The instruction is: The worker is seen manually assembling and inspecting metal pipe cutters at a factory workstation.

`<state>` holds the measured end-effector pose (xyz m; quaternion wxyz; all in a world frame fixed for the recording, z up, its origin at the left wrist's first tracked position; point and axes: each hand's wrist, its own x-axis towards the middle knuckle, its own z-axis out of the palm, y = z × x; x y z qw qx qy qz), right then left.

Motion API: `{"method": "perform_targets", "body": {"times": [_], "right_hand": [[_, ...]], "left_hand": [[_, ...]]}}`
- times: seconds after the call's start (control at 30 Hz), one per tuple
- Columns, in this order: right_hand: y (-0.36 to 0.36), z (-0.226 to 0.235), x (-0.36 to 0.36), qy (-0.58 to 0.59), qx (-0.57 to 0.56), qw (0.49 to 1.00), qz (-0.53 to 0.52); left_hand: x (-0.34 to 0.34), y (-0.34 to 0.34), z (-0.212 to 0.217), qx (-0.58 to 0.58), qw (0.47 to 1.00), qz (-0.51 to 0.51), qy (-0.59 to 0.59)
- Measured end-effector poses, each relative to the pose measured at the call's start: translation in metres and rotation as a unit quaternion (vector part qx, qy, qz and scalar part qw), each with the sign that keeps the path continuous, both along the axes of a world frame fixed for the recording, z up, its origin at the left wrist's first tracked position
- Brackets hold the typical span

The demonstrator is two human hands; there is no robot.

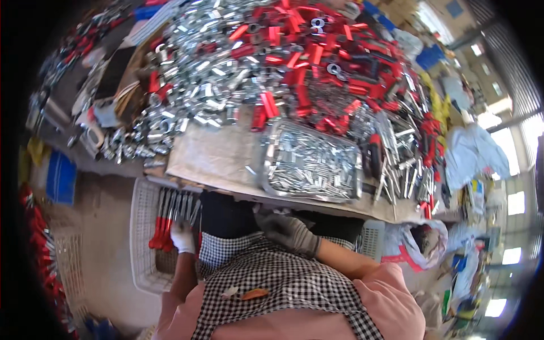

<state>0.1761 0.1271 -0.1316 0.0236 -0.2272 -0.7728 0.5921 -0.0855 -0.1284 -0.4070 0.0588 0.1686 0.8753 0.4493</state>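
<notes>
My left hand [182, 237], in a white glove, reaches into a white plastic basket [136, 238] at the left. Its fingers close at a long tool with a metal shaft [195, 213]; the part inside the hand is hidden. Beside it lies a row of similar tools with red handles [161, 233], shafts pointing toward the bench. My right hand [290, 233], in a dark grey glove, rests over the lap of my checked apron [283, 277]. Its fingers stretch loosely leftward, somewhat blurred, and nothing shows in them.
The bench [212, 153] in front carries a heap of silver metal parts [209, 62] and red parts [340, 62]. A metal tray [266, 170] of small pins stands near its edge, with loose tools [391, 175] to the right. A plastic bag [436, 243] hangs at right.
</notes>
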Motion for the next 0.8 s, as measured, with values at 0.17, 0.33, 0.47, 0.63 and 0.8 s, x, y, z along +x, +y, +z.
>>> {"method": "perform_targets", "body": {"times": [0.17,0.33,0.47,0.63,0.8], "right_hand": [[0.017,0.030,0.026,0.103,0.048,0.993,-0.040],[0.083,0.096,0.082,0.036,0.243,0.942,-0.227],[0.160,0.083,0.161,-0.040,0.325,0.841,-0.430],[0.150,0.081,0.167,-0.287,0.344,0.817,-0.363],[0.181,0.034,0.200,-0.135,0.256,0.843,-0.454]], "left_hand": [[0.008,0.069,0.215,0.208,0.976,-0.046,0.036],[0.046,0.111,0.306,0.274,0.920,-0.274,-0.057],[0.097,0.165,0.361,0.301,0.861,-0.410,-0.025],[0.134,0.199,0.367,0.231,0.839,-0.481,-0.105],[0.156,0.228,0.378,0.228,0.761,-0.604,0.061]]}}
